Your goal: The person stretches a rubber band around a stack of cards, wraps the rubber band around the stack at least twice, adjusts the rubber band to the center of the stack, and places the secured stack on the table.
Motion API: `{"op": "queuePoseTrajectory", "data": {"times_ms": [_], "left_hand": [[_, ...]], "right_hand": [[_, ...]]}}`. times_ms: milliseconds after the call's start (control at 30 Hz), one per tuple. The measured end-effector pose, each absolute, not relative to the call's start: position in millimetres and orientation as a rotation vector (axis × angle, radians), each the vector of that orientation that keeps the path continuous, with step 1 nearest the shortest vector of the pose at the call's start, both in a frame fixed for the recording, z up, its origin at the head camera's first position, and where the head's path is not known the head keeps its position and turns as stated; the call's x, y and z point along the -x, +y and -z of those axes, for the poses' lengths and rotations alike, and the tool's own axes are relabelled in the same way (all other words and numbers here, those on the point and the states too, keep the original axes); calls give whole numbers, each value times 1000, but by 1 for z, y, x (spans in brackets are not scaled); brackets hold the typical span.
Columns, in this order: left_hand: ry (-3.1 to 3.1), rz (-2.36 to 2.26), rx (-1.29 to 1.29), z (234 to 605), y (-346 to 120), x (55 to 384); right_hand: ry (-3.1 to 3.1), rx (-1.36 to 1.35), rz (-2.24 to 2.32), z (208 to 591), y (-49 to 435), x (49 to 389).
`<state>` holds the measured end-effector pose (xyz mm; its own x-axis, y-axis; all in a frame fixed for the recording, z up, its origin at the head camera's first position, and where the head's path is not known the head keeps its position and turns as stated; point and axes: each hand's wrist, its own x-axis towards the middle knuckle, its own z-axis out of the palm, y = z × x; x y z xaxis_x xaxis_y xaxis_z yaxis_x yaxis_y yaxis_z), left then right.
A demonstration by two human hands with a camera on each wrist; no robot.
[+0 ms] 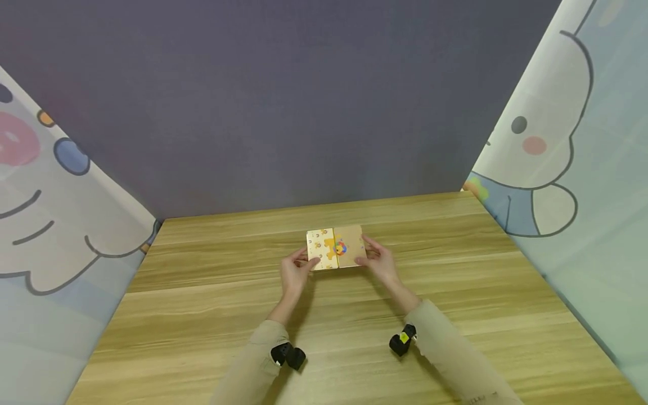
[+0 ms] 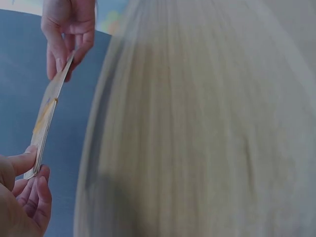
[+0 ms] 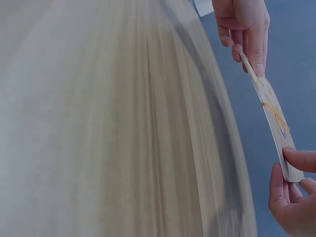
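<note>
Both hands hold a small flat booklet [image 1: 349,256] up in front of me, over the far part of the table. Its left half is cream with small bear prints, the right half plain tan, and a yellow figure with a colourful round shape sits across the middle. My left hand [image 1: 295,274] pinches the left end, thumb on the front and fingers behind. At the right end my right hand [image 1: 381,264] grips it the same way. Seen edge-on in the left wrist view, the booklet [image 2: 45,118] is thin and layered, with an orange-yellow line across its middle.
The wood-grain table [image 1: 344,315] spreads beneath both arms. A dark grey panel [image 1: 304,112] rises behind its far edge. Cartoon-printed sheets stand at the left [image 1: 66,225] and right [image 1: 582,169]. Black cameras are strapped to both wrists, over beige sleeves.
</note>
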<state>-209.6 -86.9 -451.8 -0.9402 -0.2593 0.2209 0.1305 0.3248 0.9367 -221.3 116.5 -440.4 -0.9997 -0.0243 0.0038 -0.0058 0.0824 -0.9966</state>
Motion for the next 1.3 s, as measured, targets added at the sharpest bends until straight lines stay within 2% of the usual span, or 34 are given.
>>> {"op": "queuePoseTrajectory", "data": {"times_ms": [567,933,1300], "left_hand": [[-2370,1607,-205,472,-90,236],[-2442,1579,-132,479,-93,238],[-2441,1617,-182,483,-95,242]], "right_hand": [[2461,-69,1878,452,114,252],[2508,-38,1859,466,112,255],[2647,-17,1774,468,110,252]]}}
